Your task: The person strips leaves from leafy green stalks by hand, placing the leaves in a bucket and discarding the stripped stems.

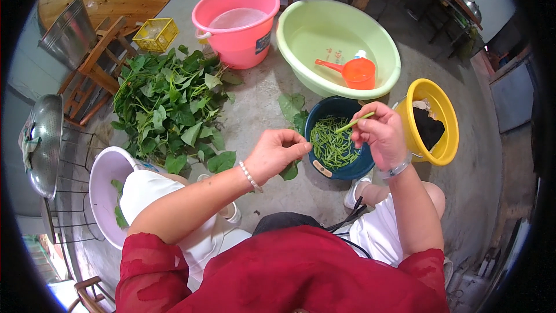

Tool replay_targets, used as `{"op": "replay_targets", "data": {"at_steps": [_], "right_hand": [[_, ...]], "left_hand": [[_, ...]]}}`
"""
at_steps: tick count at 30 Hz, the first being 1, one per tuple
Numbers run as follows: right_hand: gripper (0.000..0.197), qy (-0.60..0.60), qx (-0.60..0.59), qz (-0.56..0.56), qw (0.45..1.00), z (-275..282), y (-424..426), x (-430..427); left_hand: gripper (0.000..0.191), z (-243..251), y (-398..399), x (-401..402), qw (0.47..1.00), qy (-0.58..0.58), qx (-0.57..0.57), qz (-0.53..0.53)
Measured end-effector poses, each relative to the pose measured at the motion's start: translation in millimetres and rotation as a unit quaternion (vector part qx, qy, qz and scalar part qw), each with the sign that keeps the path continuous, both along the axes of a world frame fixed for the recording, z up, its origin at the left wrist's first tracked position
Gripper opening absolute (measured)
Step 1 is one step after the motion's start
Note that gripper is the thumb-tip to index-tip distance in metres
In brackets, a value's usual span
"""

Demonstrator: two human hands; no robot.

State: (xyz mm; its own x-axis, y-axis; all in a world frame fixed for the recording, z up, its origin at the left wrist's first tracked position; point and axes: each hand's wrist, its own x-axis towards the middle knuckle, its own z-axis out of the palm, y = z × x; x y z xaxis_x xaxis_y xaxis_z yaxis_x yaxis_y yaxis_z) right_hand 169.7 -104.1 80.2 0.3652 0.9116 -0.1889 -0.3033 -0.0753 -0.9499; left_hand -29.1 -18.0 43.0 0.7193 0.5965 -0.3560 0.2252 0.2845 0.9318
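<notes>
A short green stem piece [355,122] is pinched between the thumb and fingers of my right hand [382,132], above the right side of a dark blue basin [316,113]. Many cut green stem pieces [332,150] lie inside this basin. My left hand [278,152] is at the basin's left rim, thumb and forefinger tips together; whether something tiny is between them I cannot tell. Leaves [292,106] lie on the floor beside the basin, partly under my left hand. A large heap of leafy green vines [173,104] lies on the floor further left.
Beyond the basin stand a pale green tub [304,48] holding an orange dipper [359,74] and a pink bucket [236,48]. A yellow bucket [449,139] with dark cloth is at the right. A pale purple bucket [102,195] with leaves stands by my left leg.
</notes>
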Motion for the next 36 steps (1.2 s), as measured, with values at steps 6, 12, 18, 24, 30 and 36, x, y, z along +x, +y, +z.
{"op": "replay_targets", "data": {"at_steps": [6, 12, 18, 24, 30, 36], "right_hand": [[0.009, -0.023, 0.009, 0.083, 0.996, -3, -2, -16], [0.010, -0.136, 0.022, 0.124, 0.983, -8, -4, -20], [0.013, -0.541, 0.134, 0.125, 0.821, -12, -4, -22], [0.010, -0.690, 0.178, 0.155, 0.684, -5, -3, -28], [0.010, -0.684, 0.050, 0.217, 0.694, -12, -8, -26], [0.010, -0.277, -0.133, 0.163, 0.938, -12, -6, -28]], "left_hand": [[0.017, 1, 0, 2, 0.996, -0.047, -0.070, -0.017], [0.016, 3, 2, -1, 0.985, -0.075, -0.155, -0.031], [0.011, 0, 2, 0, 0.993, -0.039, -0.113, 0.003], [0.010, -1, -3, 0, 0.999, 0.027, 0.025, 0.006], [0.013, 0, -11, 1, 0.985, 0.025, 0.170, -0.007], [0.013, 0, -12, 1, 0.987, 0.032, 0.155, 0.003]]}}
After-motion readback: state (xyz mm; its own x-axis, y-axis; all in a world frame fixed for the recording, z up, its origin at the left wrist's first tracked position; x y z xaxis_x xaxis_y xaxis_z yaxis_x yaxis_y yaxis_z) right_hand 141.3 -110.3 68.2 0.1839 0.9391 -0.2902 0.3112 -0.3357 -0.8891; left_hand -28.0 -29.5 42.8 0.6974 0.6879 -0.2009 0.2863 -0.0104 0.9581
